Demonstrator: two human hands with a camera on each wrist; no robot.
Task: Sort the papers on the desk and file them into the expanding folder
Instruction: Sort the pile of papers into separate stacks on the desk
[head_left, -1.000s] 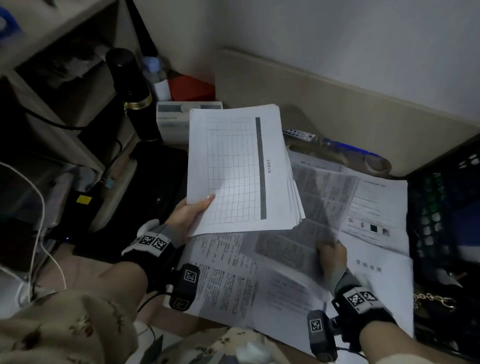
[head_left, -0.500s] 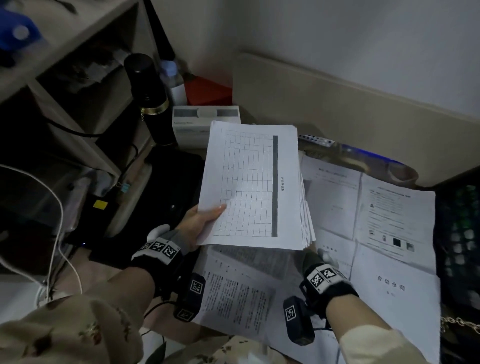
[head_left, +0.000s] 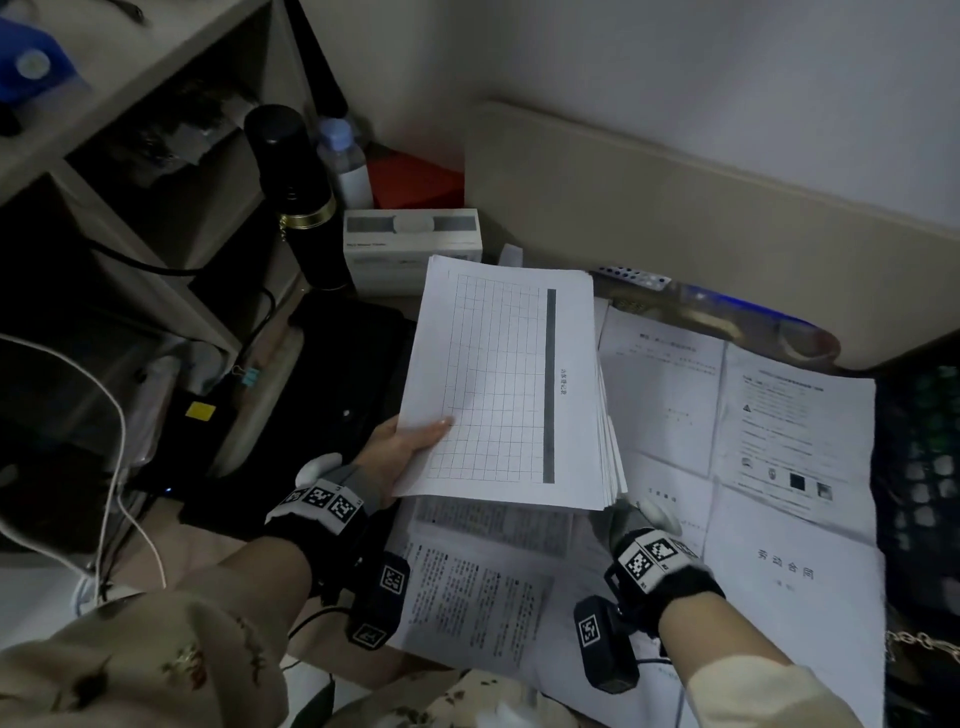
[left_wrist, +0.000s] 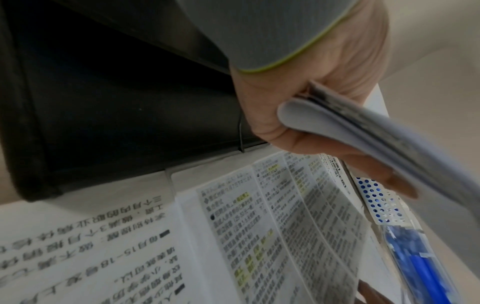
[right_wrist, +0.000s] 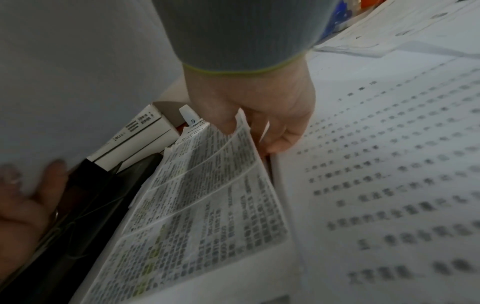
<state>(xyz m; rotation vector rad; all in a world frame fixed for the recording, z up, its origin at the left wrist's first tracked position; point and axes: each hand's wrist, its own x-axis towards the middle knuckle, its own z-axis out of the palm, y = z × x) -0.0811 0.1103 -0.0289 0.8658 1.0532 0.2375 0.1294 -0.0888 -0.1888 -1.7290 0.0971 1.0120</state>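
Note:
My left hand (head_left: 400, 452) grips a thick stack of papers (head_left: 509, 384) by its lower left corner, thumb on top; a grid sheet lies uppermost. In the left wrist view the left hand (left_wrist: 298, 123) curls round the stack's (left_wrist: 363, 131) edge. My right hand (head_left: 631, 514) sits under the stack's lower right corner, mostly hidden. Seen from the right wrist, the right hand (right_wrist: 259, 119) pinches the top edge of a densely printed sheet (right_wrist: 207, 195) that lies tilted over the desk papers. The black expanding folder (head_left: 332, 374) lies flat to the left of the papers.
More printed sheets (head_left: 795, 431) cover the desk on the right. A black flask (head_left: 296, 192), a bottle (head_left: 343, 156), a white box (head_left: 410, 244) and a red box (head_left: 415, 179) stand at the back. A pen pack (head_left: 727, 306) lies by the beige board. A black crate (head_left: 919, 467) borders the right.
My right hand has slid left across the desk papers and come under the stack's lower right corner, taking the printed sheet with it. The left hand keeps holding the stack.

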